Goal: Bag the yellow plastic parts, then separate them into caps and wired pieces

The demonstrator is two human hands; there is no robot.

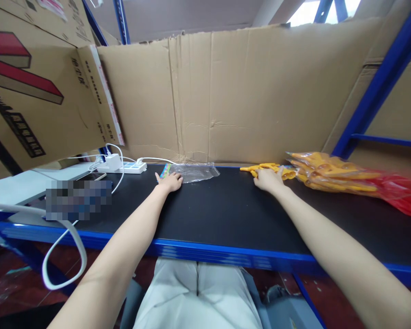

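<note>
My left hand (170, 182) rests palm down on the near left end of a clear plastic bag (198, 172). Its fingers are spread, with a colourful printed header (165, 171) beside them. Farther right, my right hand (269, 180) reaches into a small loose pile of yellow plastic pieces (265, 166), its fingers curled down around some of them. The fingertips are partly hidden by the hand and the pieces. Just right of that hand lies a clear bag of more long yellow pieces (332, 171).
Red plastic (402, 189) trails from the yellow bundle. A white power strip (130, 167) with cables stands at the back left, near a blurred-out object (78, 199). Cardboard (243, 96) walls the back of the black tabletop (219, 214). A blue frame post (373, 87) rises at right.
</note>
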